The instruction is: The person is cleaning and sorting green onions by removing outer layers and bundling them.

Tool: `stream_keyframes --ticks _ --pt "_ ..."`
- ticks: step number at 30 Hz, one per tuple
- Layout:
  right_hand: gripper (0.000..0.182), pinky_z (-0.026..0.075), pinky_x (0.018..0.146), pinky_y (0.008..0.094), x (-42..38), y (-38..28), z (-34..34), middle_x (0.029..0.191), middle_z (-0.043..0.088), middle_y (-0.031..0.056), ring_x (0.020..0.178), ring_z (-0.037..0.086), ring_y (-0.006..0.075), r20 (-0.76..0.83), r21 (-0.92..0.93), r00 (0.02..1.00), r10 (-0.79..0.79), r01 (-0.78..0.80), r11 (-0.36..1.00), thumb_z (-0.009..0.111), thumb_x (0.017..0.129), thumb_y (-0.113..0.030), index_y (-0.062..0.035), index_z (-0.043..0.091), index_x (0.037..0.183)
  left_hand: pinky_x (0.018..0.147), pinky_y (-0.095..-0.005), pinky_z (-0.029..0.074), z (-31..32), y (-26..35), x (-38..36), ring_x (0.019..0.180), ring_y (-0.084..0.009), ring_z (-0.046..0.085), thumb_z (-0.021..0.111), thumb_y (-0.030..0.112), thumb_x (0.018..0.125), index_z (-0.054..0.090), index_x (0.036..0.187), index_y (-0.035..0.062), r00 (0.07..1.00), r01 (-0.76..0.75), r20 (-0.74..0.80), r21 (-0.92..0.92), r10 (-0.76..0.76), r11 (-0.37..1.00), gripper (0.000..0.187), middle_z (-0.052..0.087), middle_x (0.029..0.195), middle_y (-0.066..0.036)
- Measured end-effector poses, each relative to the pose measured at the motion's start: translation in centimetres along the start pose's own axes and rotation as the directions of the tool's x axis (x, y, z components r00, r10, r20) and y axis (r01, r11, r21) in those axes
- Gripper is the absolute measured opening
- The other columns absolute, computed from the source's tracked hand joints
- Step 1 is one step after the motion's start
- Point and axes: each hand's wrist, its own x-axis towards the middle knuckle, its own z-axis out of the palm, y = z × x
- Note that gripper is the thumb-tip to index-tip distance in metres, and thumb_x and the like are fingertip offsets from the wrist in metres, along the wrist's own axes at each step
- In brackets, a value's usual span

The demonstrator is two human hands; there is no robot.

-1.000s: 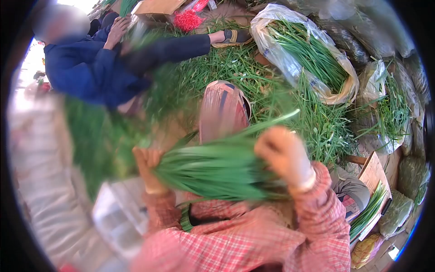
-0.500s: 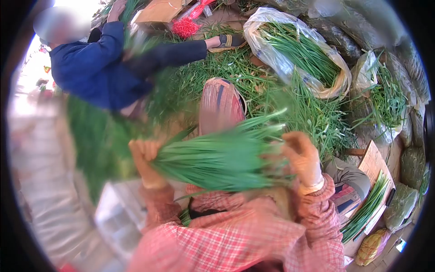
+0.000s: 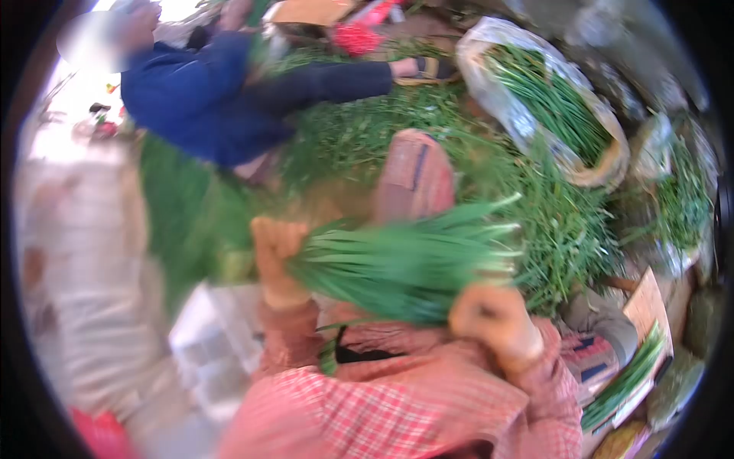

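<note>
My left hand (image 3: 277,258), gloved, grips one end of a thick bundle of long green stalks (image 3: 397,264) that lies sideways in front of me. At the bundle's lower right edge my right hand (image 3: 493,321), also gloved, is closed in a fist; the blur hides whether it holds any stalks. Both arms wear red checked sleeves. The whole view is blurred.
A person in blue (image 3: 206,99) sits at the upper left among a heap of loose green stalks (image 3: 558,229). A clear bag of stalks (image 3: 550,99) lies at the upper right. A striped shoe (image 3: 413,176) rests beyond the bundle. A cardboard piece with stalks (image 3: 638,352) is at right.
My right hand has dropped from the bundle's upper right to its lower edge, nearer my chest. The view has shifted, so everything sits further right and is more blurred.
</note>
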Motion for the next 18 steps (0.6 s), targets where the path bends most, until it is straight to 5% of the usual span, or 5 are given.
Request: stream_keyframes --ticks 3,10,13,15,18 --pt "0.027 0.045 0.071 0.0305 -1.6 -0.3 0.8 0.087 0.057 0.0057 0.081 0.056 0.0157 0.499 0.3 0.817 -0.288 0.148 0.942 0.057 0.085 -0.025 0.0003 0.057 0.094 0.061 -0.0259 0.032 1.8 0.4 0.4 0.05 -0.0076 0.026 0.043 0.031 0.094 0.032 0.062 0.0162 0.992 -0.064 0.11 0.044 0.059 0.997 0.037 0.023 0.052 0.006" --pt "0.078 0.04 0.092 0.0431 1.3 0.5 5.7 0.122 0.049 0.0153 0.109 0.049 0.0281 0.347 0.766 0.934 -0.088 -0.228 0.601 0.045 0.082 -0.061 0.0021 0.035 0.127 0.056 -0.0282 0.04 14.2 0.2 -0.7 0.046 -0.0122 0.041 0.044 0.03 0.093 0.042 0.065 0.012 0.796 -0.153 0.58 -0.087 0.174 0.984 0.034 0.043 0.049 0.002" --pt "0.082 0.039 0.094 0.047 1.9 -1.6 4.7 0.126 0.045 0.0165 0.114 0.046 0.0302 0.093 0.929 0.973 -0.213 -0.008 0.369 0.042 0.083 -0.062 0.0023 0.031 0.131 0.051 -0.0309 0.043 19.0 0.1 -1.7 0.047 -0.0127 0.047 0.053 0.023 0.089 0.05 0.067 0.0093 0.335 -0.16 0.914 -0.185 0.23 0.97 0.026 0.047 0.05 0.001" --pt "0.083 0.036 0.097 0.0482 0.5 -3.3 2.7 0.131 0.039 0.0169 0.118 0.041 0.0306 -0.083 0.935 0.963 -0.256 0.164 0.315 0.042 0.082 -0.063 0.0006 0.028 0.133 0.055 -0.036 0.049 21.7 -0.1 -0.2 0.058 -0.0179 0.057 0.059 0.021 0.085 0.06 0.075 0.0044 -0.379 -0.169 0.922 -0.149 0.075 0.974 0.02 0.055 0.056 -0.003" --pt "0.088 0.029 0.102 0.0472 -2.1 -4.8 0.7 0.143 0.024 0.0164 0.128 0.029 0.0292 -0.266 0.868 0.94 -0.215 0.331 0.371 0.045 0.079 -0.065 -0.0058 0.022 0.139 0.061 -0.0358 0.051 21.5 -3.6 -7.9 0.064 -0.0248 0.059 0.058 0.014 0.076 0.062 0.076 0.0023 -0.323 -0.576 0.939 -0.292 0.117 0.763 0.012 0.057 0.067 -0.008"
